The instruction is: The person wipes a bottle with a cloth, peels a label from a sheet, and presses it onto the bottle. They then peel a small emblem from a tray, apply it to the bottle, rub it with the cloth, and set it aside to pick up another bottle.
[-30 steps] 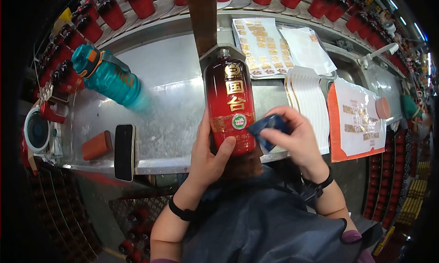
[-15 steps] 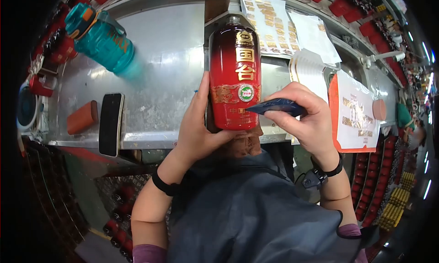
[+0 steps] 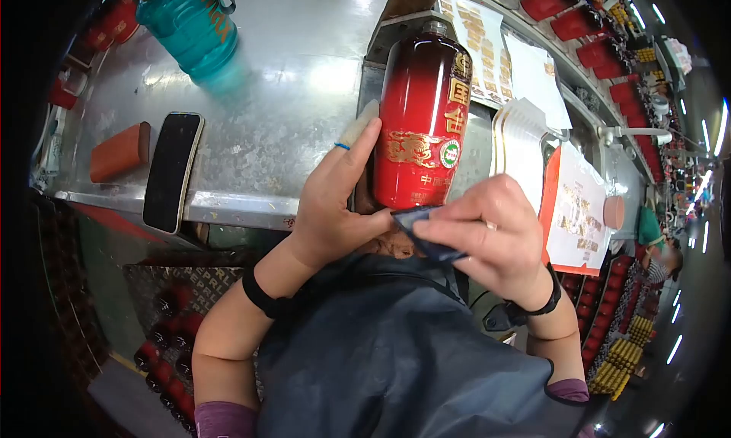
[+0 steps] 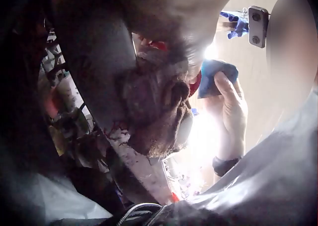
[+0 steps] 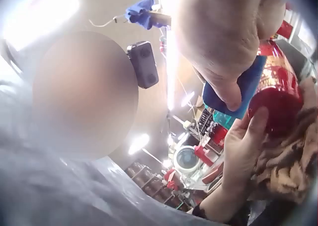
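Note:
A glossy red-and-black bottle [image 3: 415, 107] with gold lettering and a round white-green sticker lies neck away on a brown-cloth-padded support. My left hand [image 3: 327, 202] holds its lower left side, with the thumb by the base; one fingertip wears a pale cover with a blue band. My right hand [image 3: 495, 236] pinches a flat dark-blue scraper [image 3: 430, 236] between thumb and fingers, close to the bottle's base. In the right wrist view the blue scraper [image 5: 238, 94] overlaps the red base. Brown cloth [image 4: 164, 129] shows in the left wrist view.
On the metal table [image 3: 289, 80] are a teal water bottle [image 3: 190, 27], a phone [image 3: 173, 171] and a brown case [image 3: 120, 152]. Sheets of gold stickers [image 3: 480, 46], white strips [image 3: 518, 137] and an orange-backed sheet [image 3: 579, 209] lie right. Red bottles [image 3: 548, 0] line the back.
The bottle has rolled so its lettering and sticker face further right. The blue scraper moved from the lower lettering down to the base. The head view has shifted and tilted.

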The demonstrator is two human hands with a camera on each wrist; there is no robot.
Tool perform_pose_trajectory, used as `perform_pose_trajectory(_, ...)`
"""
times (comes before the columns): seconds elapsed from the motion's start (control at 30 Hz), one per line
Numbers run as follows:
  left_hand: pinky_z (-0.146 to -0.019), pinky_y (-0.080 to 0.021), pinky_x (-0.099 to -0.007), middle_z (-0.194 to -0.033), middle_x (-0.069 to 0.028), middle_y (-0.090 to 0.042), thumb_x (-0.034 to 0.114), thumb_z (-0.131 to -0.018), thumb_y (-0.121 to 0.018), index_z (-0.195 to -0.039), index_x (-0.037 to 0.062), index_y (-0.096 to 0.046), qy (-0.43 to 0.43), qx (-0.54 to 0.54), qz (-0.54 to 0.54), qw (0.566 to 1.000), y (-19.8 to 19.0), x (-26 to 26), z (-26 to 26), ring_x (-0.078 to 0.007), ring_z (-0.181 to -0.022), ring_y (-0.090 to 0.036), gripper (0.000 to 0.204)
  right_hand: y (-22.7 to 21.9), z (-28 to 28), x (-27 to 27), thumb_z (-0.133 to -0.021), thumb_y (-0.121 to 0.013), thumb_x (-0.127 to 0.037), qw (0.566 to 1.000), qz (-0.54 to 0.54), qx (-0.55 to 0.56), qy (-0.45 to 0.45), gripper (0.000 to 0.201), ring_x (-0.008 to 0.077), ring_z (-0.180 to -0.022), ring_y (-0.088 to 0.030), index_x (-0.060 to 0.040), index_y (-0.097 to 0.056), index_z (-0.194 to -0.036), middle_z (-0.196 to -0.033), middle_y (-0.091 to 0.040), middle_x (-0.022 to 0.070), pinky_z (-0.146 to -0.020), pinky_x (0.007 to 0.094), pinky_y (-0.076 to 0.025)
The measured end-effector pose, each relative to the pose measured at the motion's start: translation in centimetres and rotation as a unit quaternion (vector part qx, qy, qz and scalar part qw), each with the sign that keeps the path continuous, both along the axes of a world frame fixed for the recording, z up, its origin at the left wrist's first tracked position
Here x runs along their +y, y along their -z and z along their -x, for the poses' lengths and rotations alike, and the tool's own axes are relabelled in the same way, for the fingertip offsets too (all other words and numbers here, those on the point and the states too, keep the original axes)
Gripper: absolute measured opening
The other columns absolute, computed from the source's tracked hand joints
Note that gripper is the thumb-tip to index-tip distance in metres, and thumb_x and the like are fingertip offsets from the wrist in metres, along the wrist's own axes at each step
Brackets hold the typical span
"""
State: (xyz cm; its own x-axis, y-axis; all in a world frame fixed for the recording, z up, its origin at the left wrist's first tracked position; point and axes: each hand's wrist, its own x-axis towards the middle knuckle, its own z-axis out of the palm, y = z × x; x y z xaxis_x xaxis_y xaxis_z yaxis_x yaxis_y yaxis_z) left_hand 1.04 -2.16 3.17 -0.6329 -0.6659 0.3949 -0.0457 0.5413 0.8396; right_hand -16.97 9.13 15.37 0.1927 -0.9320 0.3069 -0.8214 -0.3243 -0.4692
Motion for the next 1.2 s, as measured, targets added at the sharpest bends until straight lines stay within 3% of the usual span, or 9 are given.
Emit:
perform_pose_trajectory(0.33,-0.105,-0.045,-0.0449,-0.142,-0.0279,-0.05,0.013,-0.064,-0.086,-0.142,-0.0031,-0.047,0.0,0.076,0.049,0.996,-0.4,0.0,0.5,-0.0426,-0.126,-0.054,0.089,-0.5,0.7,-0.3,-0.06,-0.073,-0.006,0.995,0.053,0.086,0.01,0.043,0.0194,-0.077,-0.06,-0.0076,-0.076,-0.102,-0.09,-0.068,0.0016,-0.067,0.031,-0.049)
perform_pose_trajectory(0.57,-0.104,-0.046,-0.0442,-0.142,-0.0268,-0.051,0.013,-0.064,-0.085,-0.143,-0.0027,-0.046,0.008,0.054,0.037,0.998,-0.2,0.0,0.3,-0.0416,-0.126,-0.054,0.09,-0.2,1.1,-0.6,-0.066,-0.07,-0.015,0.988,0.093,0.124,0.019,0.034,0.0176,-0.079,-0.062,-0.0062,-0.076,-0.099,-0.088,-0.068,0.0014,-0.066,0.0293,-0.048)
perform_pose_trajectory(0.63,-0.103,-0.046,-0.0427,-0.142,-0.026,-0.051,0.014,-0.065,-0.085,-0.143,-0.0032,-0.045,0.005,0.045,0.007,0.999,-0.1,0.0,0.3,-0.0395,-0.125,-0.055,0.09,0.4,-0.2,0.0,-0.064,-0.073,-0.01,0.991,0.086,0.093,-0.045,0.039,0.0175,-0.079,-0.064,-0.0071,-0.076,-0.103,-0.09,-0.07,0.0013,-0.065,0.0302,-0.048)
perform_pose_trajectory(0.77,-0.102,-0.046,-0.0411,-0.143,-0.0249,-0.051,0.015,-0.066,-0.085,-0.145,-0.0034,-0.042,0.031,-0.022,-0.069,0.997,-0.4,0.0,-0.4,-0.0375,-0.127,-0.055,0.092,0.7,2.1,0.4,-0.065,-0.073,-0.009,0.993,0.083,0.063,0.046,0.038,0.0187,-0.078,-0.064,-0.0091,-0.076,-0.103,-0.092,-0.071,0.0011,-0.065,0.0308,-0.048)
perform_pose_trajectory(0.83,-0.108,-0.042,-0.0415,-0.143,-0.0237,-0.051,0.015,-0.067,-0.085,-0.147,-0.0034,-0.039,0.056,0.006,-0.084,0.995,0.0,-0.4,-0.3,-0.0367,-0.13,-0.052,0.094,0.5,1.0,0.8,-0.066,-0.074,-0.007,0.999,0.038,-0.005,0.02,0.038,0.0205,-0.076,-0.064,-0.0121,-0.076,-0.103,-0.087,-0.069,0.0019,-0.066,0.0329,-0.049)
perform_pose_trajectory(0.97,-0.119,-0.022,-0.0536,-0.147,-0.0229,-0.046,0.02,-0.072,-0.082,-0.148,-0.0032,-0.037,0.064,-0.003,-0.008,0.998,0.0,-1.1,0.1,-0.0402,-0.143,-0.037,0.091,1.5,3.5,0.5,-0.067,-0.079,-0.008,0.988,-0.002,-0.065,0.143,0.033,0.0212,-0.076,-0.064,-0.011,-0.075,-0.099,-0.084,-0.067,0.003,-0.063,0.0337,-0.05)
perform_pose_trajectory(1.03,-0.12,-0.02,-0.0549,-0.148,-0.0228,-0.045,0.019,-0.073,-0.081,-0.148,-0.0029,-0.037,0.072,-0.014,-0.009,0.997,-0.1,-1.2,0.2,-0.041,-0.144,-0.033,0.09,1.6,3.4,0.8,-0.07,-0.081,-0.009,0.986,0.013,-0.067,0.155,0.03,0.0219,-0.077,-0.064,-0.0106,-0.074,-0.099,-0.085,-0.067,0.0039,-0.062,0.033,-0.05)
perform_pose_trajectory(1.1,-0.12,-0.017,-0.0562,-0.15,-0.0228,-0.043,0.019,-0.074,-0.08,-0.148,-0.0026,-0.037,0.08,-0.026,-0.012,0.996,-0.2,-1.3,0.2,-0.0418,-0.146,-0.029,0.088,1.2,2.1,1.0,-0.073,-0.081,-0.009,0.993,-0.023,-0.106,0.047,0.027,0.0227,-0.075,-0.064,-0.0109,-0.074,-0.098,-0.085,-0.068,0.005,-0.062,0.0336,-0.05)
perform_pose_trajectory(1.2,-0.12,-0.016,-0.0549,-0.151,-0.0239,-0.04,0.017,-0.075,-0.078,-0.149,-0.0016,-0.036,0.098,-0.035,-0.054,0.993,-0.3,-1.3,0.0,-0.0411,-0.149,-0.024,0.087,2.0,3.8,0.7,-0.067,-0.08,-0.008,0.989,-0.006,-0.09,0.114,0.036,0.0223,-0.075,-0.063,-0.0128,-0.075,-0.102,-0.083,-0.067,0.0032,-0.064,0.0336,-0.052)
